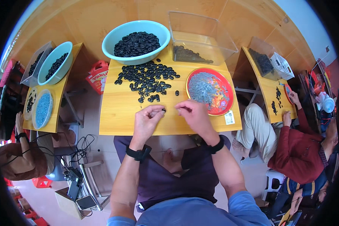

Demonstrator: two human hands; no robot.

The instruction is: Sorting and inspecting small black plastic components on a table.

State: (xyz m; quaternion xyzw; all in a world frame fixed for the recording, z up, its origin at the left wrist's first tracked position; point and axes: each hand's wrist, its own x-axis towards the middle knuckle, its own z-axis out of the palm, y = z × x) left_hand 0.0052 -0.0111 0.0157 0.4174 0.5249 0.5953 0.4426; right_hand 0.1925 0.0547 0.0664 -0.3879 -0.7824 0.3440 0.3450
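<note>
Over the front part of the wooden table (115, 120), my left hand (147, 119) pinches a small black oval piece (163, 110) between thumb and fingertips. My right hand (196, 116) faces it a short way off, thumb and fingers pressed together; anything in that pinch is too small to make out. Beyond both hands lies a loose spread of similar glossy black oval pieces (148, 77), with a lone piece (177, 93) nearer to me. Right of this, a round red tray (227, 84) with a floral pattern holds many thin silvery metal pieces (203, 88), close beside my right hand.
A light-blue basin (108, 47) of black pieces and a clear plastic box (203, 37) with more stand at the back. A white label (229, 117) lies at the right front. Co-workers sit at tables on both sides; a red bag (98, 77) and cables (79, 147) are left.
</note>
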